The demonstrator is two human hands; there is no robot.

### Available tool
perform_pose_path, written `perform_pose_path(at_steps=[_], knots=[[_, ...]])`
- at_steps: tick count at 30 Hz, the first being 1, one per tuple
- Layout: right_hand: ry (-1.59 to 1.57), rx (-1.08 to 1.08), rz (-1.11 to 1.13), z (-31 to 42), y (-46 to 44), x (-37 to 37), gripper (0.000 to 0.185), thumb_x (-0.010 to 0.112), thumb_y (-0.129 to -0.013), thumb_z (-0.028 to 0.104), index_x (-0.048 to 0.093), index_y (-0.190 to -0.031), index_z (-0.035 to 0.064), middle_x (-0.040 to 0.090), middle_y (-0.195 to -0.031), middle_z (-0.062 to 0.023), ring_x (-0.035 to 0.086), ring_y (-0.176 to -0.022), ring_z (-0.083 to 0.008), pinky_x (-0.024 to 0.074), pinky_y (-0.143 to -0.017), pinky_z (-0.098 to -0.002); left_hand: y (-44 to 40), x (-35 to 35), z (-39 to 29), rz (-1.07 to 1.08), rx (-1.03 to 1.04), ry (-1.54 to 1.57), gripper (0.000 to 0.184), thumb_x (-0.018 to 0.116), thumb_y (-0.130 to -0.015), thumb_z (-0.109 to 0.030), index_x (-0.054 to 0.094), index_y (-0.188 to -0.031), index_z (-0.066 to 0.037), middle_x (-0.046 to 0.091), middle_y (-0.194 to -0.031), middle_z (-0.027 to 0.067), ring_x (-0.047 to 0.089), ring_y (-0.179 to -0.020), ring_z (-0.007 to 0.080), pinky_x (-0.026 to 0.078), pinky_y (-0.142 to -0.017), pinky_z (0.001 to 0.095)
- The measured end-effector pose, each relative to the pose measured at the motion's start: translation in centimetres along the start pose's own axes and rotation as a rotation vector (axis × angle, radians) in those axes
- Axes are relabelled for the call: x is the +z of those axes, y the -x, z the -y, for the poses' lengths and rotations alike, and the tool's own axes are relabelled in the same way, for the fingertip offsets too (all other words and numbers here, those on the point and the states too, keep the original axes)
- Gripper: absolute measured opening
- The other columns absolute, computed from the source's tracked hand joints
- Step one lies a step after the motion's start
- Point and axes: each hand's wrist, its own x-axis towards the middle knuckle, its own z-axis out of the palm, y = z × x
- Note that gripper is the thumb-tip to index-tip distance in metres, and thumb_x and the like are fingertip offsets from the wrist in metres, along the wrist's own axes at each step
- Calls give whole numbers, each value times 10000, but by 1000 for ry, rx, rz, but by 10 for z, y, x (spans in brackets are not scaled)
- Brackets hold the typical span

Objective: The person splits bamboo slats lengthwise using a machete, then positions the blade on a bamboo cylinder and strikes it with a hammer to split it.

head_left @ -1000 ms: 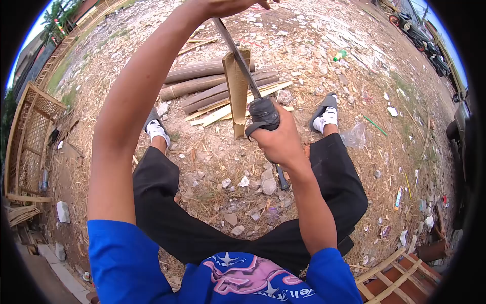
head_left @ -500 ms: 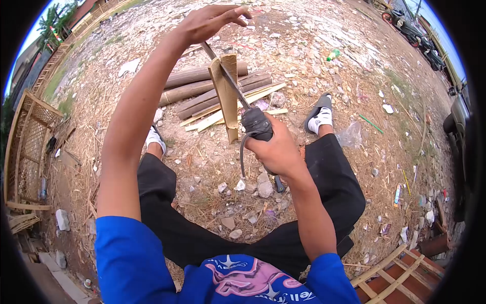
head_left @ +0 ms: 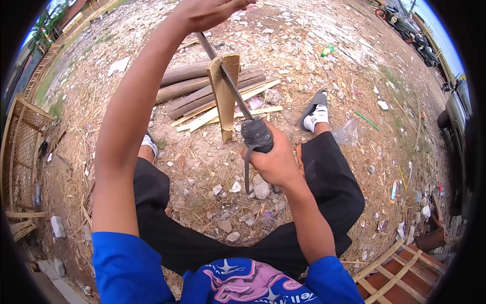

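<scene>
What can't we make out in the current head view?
Head view:
Left hand: partly cut off by the top edge.
Blade: far end lost behind the Left hand; can't tell if they touch.
Handle: lower part covered by the right hand.
Left foot: partly hidden by the left arm.

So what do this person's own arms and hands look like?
They are human arms, with no cables or machine parts. The left hand and right hand are ungloved, and no watch or bracelet shows. A short, bright blue fabric left sleeve and a matching right sleeve leave the forearms bare. The picture's top edge crops the left hand.
</scene>
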Motion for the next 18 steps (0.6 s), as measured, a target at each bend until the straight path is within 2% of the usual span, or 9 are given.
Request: perform_pose_path(at_steps=[1, 3, 7, 11, 12, 15, 16, 18], knots=[[-30, 35, -5, -2, -1, -2, 261, 725, -757, 104, 603, -973, 23, 589, -788, 6, 513, -680, -74, 434, -633, -259, -2, 2, 0, -137, 16, 16, 539, 321, -1010, -519, 622, -1279, -162, 680, -1198, 120, 600, -1152, 344, 456, -988, 442], [-89, 110, 15, -7, -2, -2, 307, 712, -732, 123, 615, -1001, 10, 626, -829, -32, 566, -732, -115, 474, -701, -292, -5, 2, 2, -60, -5, -7, 549, 305, -1012, -516, 625, -1273, -154, 679, -1201, 116, 601, -1152, 340, 454, -991, 441], [-43, 128, 27, -5, -3, -2, 312, 708, -729, 119, 615, -1006, 8, 630, -827, -35, 568, -728, -117, 475, -700, -288, -8, 11, 17, 31, -55, 11, 577, 283, -1012, -527, 631, -1262, -140, 677, -1208, 116, 605, -1142, 335, 447, -995, 437], [-25, 133, 54, 0, -6, -2, 307, 710, -717, 121, 622, -988, 6, 633, -800, -57, 571, -726, -130, 475, -695, -301, 6, 12, 21, -64, -91, 70, 592, 304, -1001, -556, 647, -1241, -137, 689, -1180, 116, 612, -1117, 352, 446, -992, 442], [-32, 115, 42, -2, -7, -1, 304, 712, -715, 125, 623, -980, 5, 629, -791, -59, 569, -722, -134, 473, -692, -305, 2, 10, 17, 8, -145, 6, 600, 321, -994, -570, 661, -1216, -129, 691, -1172, 122, 620, -1092, 367, 459, -966, 454], [40, 84, 33, -15, -10, 7, 311, 725, -703, 147, 624, -959, 2, 623, -771, -66, 569, -715, -152, 469, -683, -317, 20, 3, 17, -58, -149, 43, 589, 335, -991, -571, 689, -1159, -132, 702, -1130, 134, 638, -1053, 364, 479, -926, 452], [48, 61, 10, -22, -13, 12, 319, 728, -699, 151, 624, -961, 2, 624, -775, -69, 571, -716, -156, 469, -684, -319, 16, 8, 21, -114, -110, 71, 559, 362, -990, -555, 710, -1092, -131, 717, -1067, 132, 651, -1022, 354, 490, -894, 444], [60, 84, -7, -23, -15, 17, 313, 736, -711, 153, 632, -970, 10, 638, -806, -63, 583, -733, -149, 474, -692, -313, 8, 11, 26, -161, -91, 38, 544, 371, -990, -548, 712, -1090, -137, 723, -1041, 123, 653, -1019, 351, 491, -897, 437]])
